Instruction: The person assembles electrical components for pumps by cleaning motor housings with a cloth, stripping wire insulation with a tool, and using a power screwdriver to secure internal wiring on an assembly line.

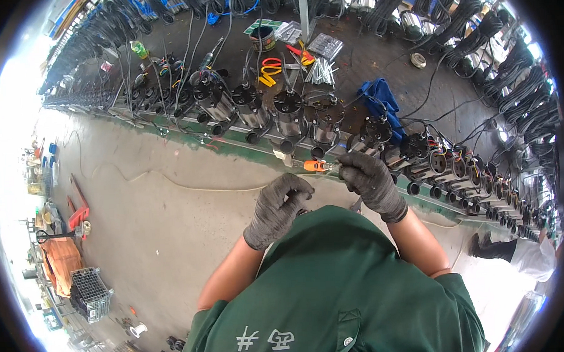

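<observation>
The clearest lettering stands on the green shirt (pixel 354 273): two large pale grey characters (pixel 246 340), side by side on one line, left of the button strip in this view. Dark marks on the orange tool (pixel 314 166) are too small to tell as print. Any wording on the can (pixel 263 39) or the green bottle (pixel 139 49) is likewise too small to read.
</observation>
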{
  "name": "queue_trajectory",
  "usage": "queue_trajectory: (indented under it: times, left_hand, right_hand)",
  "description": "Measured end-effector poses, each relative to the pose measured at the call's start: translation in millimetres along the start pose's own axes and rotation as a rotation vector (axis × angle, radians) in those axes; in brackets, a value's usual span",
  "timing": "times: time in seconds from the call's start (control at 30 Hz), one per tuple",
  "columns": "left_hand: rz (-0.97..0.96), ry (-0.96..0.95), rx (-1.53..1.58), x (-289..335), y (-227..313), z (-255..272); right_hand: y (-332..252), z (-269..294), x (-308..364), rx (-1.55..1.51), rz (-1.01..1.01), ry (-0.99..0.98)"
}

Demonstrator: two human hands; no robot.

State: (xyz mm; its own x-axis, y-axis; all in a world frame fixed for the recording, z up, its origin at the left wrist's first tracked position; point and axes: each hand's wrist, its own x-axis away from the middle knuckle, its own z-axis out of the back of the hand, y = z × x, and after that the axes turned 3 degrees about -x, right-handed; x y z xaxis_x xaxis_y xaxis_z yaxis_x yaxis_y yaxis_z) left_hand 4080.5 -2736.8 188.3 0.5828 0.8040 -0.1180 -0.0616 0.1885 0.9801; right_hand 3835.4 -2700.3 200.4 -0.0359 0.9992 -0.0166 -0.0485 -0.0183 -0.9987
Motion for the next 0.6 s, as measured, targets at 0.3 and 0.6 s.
queue_trajectory:
  times: [0.3,0.6]
  left_hand:
    - [0.237,0.232,0.203,-2.5,-26.3,27.7]
    - [0.245,0.279,0.220,9.5,-21.4,48.2]
  right_hand:
    - [-11.2,-27.0,-1.6,-0.138,-0.184,-0.220]
    - [-4.3,-44.4,-13.6,0.218,0.055,-0.230]
